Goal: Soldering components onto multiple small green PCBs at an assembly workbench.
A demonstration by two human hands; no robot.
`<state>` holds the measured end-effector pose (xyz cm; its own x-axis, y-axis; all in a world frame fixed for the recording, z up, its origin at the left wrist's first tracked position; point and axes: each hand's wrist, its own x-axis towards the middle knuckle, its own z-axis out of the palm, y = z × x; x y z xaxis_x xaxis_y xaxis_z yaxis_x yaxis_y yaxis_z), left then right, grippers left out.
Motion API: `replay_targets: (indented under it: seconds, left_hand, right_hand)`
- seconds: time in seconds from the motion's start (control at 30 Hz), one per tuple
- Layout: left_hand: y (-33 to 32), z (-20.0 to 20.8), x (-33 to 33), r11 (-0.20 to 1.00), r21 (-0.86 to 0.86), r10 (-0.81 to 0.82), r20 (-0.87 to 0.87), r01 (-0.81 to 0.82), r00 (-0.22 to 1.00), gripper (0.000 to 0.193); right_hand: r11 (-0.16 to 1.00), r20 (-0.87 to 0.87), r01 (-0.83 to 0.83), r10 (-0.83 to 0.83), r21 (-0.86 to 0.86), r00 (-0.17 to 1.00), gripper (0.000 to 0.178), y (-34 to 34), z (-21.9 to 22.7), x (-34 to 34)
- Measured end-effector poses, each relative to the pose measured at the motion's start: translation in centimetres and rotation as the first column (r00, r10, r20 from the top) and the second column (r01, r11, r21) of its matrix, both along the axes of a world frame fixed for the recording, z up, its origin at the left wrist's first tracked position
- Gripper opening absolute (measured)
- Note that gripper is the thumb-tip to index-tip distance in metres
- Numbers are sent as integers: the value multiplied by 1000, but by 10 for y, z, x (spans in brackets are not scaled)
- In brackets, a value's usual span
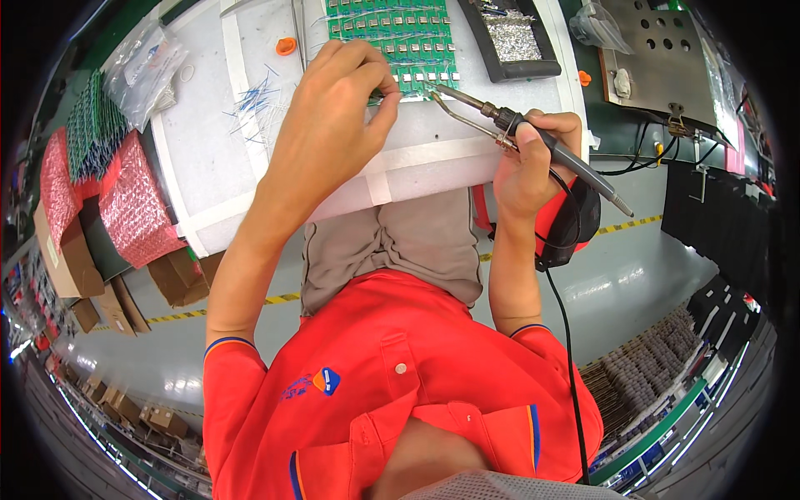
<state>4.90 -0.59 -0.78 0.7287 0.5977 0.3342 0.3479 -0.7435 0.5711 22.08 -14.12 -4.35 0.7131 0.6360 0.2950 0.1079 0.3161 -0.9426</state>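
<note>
My right hand (531, 171) is wrapped round a grey and black soldering iron (575, 158), which has a thin curved metal tube (467, 122) fixed alongside. Its tip reaches the near edge of a panel of green circuit boards (392, 40) with rows of small silver parts and thin wires across it. At the panel's near left corner, my left hand (337, 104) is closed in a pinch between thumb and forefinger. What it pinches is mostly hidden; only something small and dark shows there. A thin metal tool (298, 29), perhaps tweezers, shows beyond that hand.
Blue and white wire pieces (254, 104) and an orange cap (286, 46) lie on the taped white table (208, 158). A black tray of silvery shavings (512, 42) stands at the far right. Left are a plastic bag (146, 71), bundled green strips (96, 125) and pink bubble wrap (137, 204). The iron's cable (567, 333) hangs down.
</note>
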Motion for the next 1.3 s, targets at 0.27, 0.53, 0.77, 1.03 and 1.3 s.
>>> replay_targets:
  seconds: [0.27, 0.53, 0.77, 1.03, 1.3]
  left_hand:
    - [-12, 15, -15, 966, -247, 103, 115, -72, 988, 8]
    - [-24, 12, -21, 906, -422, 115, 167, -34, 979, 6]
    - [-30, 10, -17, 882, -471, 102, 199, 4, 975, 6]
    - [-34, 7, -16, 886, -463, 80, 190, 18, 979, 5]
    - [-33, 2, -17, 845, -534, 142, 245, 12, 959, 6]
  right_hand:
    - [1000, -9, 8, -8, -19, 1000, 16, 3, 3, -5]
    - [994, 180, -89, 100, -70, 978, 20, 3, 11, -8]
    - [943, 123, -266, 293, -199, 948, 52, 11, 23, -29]
    - [919, 87, -346, 367, -189, 926, 56, 16, 21, -39]
    - [929, 15, -316, 325, -194, 945, 54, 19, 18, -39]
